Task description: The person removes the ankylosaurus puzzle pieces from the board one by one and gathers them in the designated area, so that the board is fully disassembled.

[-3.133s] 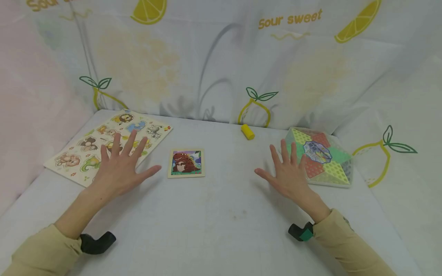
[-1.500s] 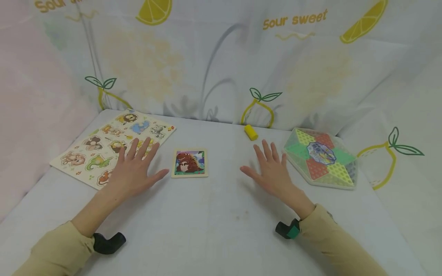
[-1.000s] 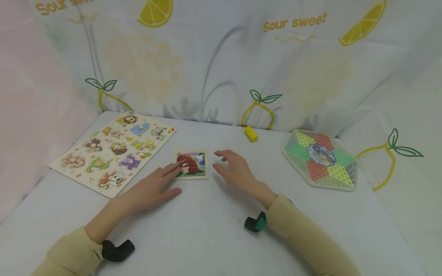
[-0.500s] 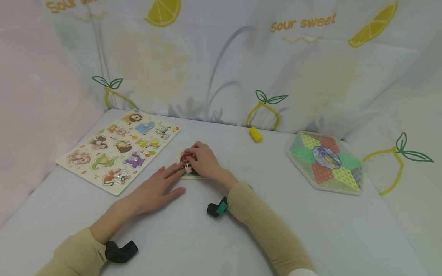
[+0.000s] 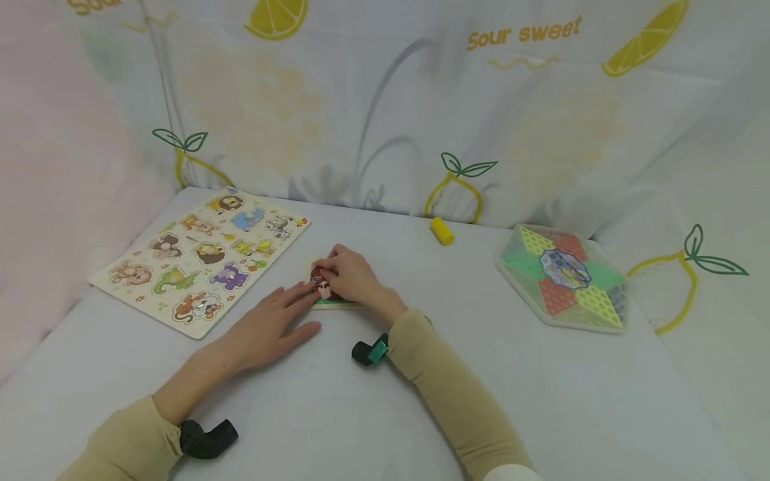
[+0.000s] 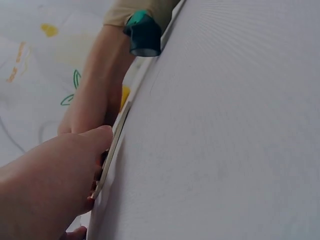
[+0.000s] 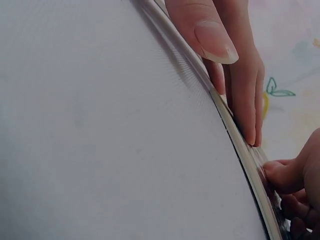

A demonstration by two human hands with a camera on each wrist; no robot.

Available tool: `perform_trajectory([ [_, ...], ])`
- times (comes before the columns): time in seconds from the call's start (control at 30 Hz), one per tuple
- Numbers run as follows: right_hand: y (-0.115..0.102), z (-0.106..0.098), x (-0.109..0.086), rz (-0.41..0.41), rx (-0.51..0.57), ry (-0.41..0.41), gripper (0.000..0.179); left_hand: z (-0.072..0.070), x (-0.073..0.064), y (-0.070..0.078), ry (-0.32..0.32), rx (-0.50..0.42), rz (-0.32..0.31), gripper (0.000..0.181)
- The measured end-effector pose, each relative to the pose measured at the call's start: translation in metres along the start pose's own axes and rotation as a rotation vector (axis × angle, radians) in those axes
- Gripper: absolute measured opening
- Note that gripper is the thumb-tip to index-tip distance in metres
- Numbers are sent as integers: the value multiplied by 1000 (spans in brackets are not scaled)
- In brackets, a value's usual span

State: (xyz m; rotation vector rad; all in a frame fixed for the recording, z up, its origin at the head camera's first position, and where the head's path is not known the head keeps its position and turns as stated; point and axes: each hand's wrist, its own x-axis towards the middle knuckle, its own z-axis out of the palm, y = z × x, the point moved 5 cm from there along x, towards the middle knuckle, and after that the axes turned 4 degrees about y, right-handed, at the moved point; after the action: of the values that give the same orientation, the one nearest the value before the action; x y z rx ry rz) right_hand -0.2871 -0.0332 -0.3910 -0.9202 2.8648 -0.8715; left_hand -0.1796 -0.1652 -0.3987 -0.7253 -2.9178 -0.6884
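A small square wooden dinosaur puzzle (image 5: pixel 324 290) lies flat on the white cloth, largely covered by both hands. My left hand (image 5: pixel 265 332) rests its straight fingertips on the puzzle's left side, thumb spread apart over the cloth. From the right, my right hand (image 5: pixel 359 278) reaches over the picture, its thumb and fingers curled together at the dinosaur's head. In the right wrist view the right thumb (image 7: pixel 285 176) touches the puzzle's face, where the fingers seem to pinch a puzzle piece. The puzzle's pale edge (image 6: pixel 114 145) shows beneath the hands in the left wrist view.
An animal peg-puzzle board (image 5: pixel 201 264) lies on the left. At the back sits a yellow cylinder (image 5: pixel 442 231), and a clear-lidded hexagonal board-game box (image 5: pixel 562 277) is on the right. A lemon-print curtain (image 5: pixel 385 100) hangs behind the table. Each wrist carries a black camera (image 5: pixel 208 439).
Both hands were spread above the table. The left came down onto the dinosaur puzzle's left side, and the right swung in from the right to its top, fingers curling. The other objects stayed put.
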Motion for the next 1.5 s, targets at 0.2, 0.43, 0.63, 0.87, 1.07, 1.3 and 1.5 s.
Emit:
perform_trajectory([
  [0.2, 4, 2, 1, 13, 88, -35, 31, -1, 0, 2, 8, -6, 13, 62],
  [0.43, 4, 3, 1, -7, 32, -36, 31, -1, 1, 3, 18, 5, 24, 62],
  [0.63, 6, 3, 1, 0, 43, -32, 33, 0, 3, 2, 8, 2, 11, 62],
  [0.87, 6, 2, 0, -18, 48, -13, 30, 1, 3, 1, 3, -2, 5, 63],
  [1.07, 3, 1, 0, -44, 83, -7, 30, 0, 3, 0, 11, -11, 3, 62],
  [1.3, 2, 0, -1, -68, 71, -21, 36, 0, 4, 1, 17, -24, 14, 61],
  [1.5, 2, -1, -2, -63, 87, -18, 32, 1, 4, 1, 18, -17, 17, 60],
])
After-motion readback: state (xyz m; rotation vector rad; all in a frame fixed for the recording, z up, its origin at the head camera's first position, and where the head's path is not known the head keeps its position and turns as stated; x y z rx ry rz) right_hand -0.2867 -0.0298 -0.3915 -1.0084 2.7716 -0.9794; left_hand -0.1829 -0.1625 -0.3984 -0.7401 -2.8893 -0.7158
